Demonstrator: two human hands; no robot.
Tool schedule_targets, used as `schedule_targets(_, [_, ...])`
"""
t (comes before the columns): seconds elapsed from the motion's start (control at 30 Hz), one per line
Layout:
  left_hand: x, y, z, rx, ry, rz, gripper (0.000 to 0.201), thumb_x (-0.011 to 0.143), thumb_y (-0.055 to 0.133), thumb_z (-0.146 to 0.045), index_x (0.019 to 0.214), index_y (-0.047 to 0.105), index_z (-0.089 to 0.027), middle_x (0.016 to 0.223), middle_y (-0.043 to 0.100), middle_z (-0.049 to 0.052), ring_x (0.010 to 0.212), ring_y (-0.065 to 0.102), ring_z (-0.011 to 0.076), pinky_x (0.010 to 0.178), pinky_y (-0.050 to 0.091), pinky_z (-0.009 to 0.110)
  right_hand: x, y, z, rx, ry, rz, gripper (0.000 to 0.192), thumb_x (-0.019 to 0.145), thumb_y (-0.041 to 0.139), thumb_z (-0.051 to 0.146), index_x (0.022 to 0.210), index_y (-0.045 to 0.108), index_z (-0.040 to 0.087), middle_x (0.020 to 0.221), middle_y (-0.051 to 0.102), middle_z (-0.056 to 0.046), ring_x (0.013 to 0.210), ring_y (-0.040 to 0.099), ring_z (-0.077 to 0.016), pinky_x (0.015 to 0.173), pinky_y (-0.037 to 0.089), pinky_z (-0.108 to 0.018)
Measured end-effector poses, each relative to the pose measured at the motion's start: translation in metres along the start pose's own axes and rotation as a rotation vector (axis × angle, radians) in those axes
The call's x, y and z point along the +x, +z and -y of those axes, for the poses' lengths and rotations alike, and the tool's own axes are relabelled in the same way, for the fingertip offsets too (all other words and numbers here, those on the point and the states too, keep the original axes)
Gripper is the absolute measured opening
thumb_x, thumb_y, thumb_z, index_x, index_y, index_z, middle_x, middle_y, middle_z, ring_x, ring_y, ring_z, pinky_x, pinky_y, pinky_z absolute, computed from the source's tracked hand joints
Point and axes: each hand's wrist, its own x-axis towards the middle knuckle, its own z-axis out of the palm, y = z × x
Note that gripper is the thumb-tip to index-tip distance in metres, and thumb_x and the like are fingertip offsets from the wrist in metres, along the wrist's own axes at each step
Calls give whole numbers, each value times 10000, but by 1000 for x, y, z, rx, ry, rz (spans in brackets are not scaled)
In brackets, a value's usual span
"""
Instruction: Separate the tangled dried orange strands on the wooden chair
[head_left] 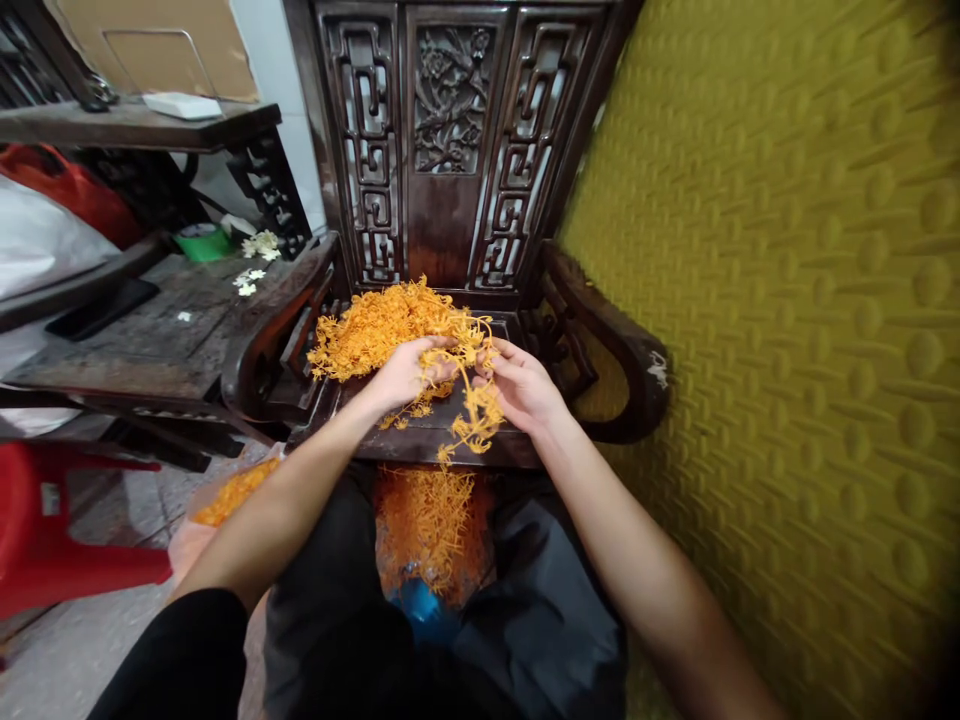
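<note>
Over the dark carved wooden chair [495,450], both my hands are closed on a tangled cluster of orange plastic flower stems [480,405]. My left hand [416,370] grips its left side, the fingers partly covered by the strands. On the right side, my right hand [521,382] pinches the strands between thumb and fingers. Several stems dangle from between the hands toward the front edge of the seat. Behind and left of my left hand lies a large heap of the same orange pieces [375,325] on the seat. A few loose bits lie beside it.
Between my legs is a clear bag of orange stems [427,520], with something blue below. Another bag with orange pieces [236,490] stands at left, near a red stool [75,530]. A side bench holds green tape [202,241] and white flowers [261,245]. A yellow textured surface [787,300] rises at right.
</note>
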Motion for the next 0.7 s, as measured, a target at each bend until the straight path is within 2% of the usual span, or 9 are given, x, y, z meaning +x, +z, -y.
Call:
schedule_targets(0.07, [-1,14,-6,119,63,-62,502,747,808,-403,1157,674,-146,1114,718,117,1029,659,245,905,516,355,3,3,-6,-9,-24,-18,447,586,910,251,958,665,217,796,695,18,634,608,-103,620,551,-244])
schedule_targets(0.17, [1,28,-11,286,116,-183,463,795,768,-428,1152,649,-158,1169,695,123,1100,637,266,998,477,388,5,10,-18,-11,-61,-43,453,552,926,267,916,660,220,767,689,14,636,624,-121,605,557,-253])
schedule_targets(0.27, [3,31,-11,367,168,-272,322,880,684,-470,965,643,-162,1051,688,117,1002,636,245,952,472,373,3,19,-24,-14,-63,-51,418,562,919,291,876,652,218,735,662,20,607,611,-126,570,560,-272])
schedule_targets(0.37, [4,28,-9,401,238,-323,303,951,595,-459,813,579,-190,870,640,69,848,596,203,846,455,334,-2,26,-23,-37,-53,-70,362,615,888,322,863,650,207,770,659,3,643,623,-138,542,552,-276])
schedule_targets(0.47, [2,26,-9,429,297,-298,324,988,537,-431,753,536,-207,783,587,35,773,554,182,785,425,310,-5,29,-20,-31,-32,-107,336,656,855,362,855,631,210,756,624,17,602,591,-125,462,489,-246])
schedule_targets(0.53, [1,26,-10,461,306,-246,352,995,520,-433,726,536,-207,760,586,34,764,556,182,782,429,308,-6,30,-19,-44,-44,-126,341,693,835,414,862,612,218,693,562,42,528,526,-100,402,400,-213])
schedule_targets(0.63, [-1,25,-11,479,312,-144,335,969,568,-452,752,613,-201,788,646,54,813,603,203,843,460,336,-5,28,-20,-120,-108,-137,378,710,828,480,882,614,221,625,469,70,453,381,-63,370,263,-197])
schedule_targets(0.7, [-1,21,-10,482,323,-60,301,937,622,-463,817,679,-194,857,699,71,865,634,220,890,471,357,-2,23,-20,-185,-186,-162,381,711,824,496,869,620,215,633,463,67,461,338,-60,389,255,-209])
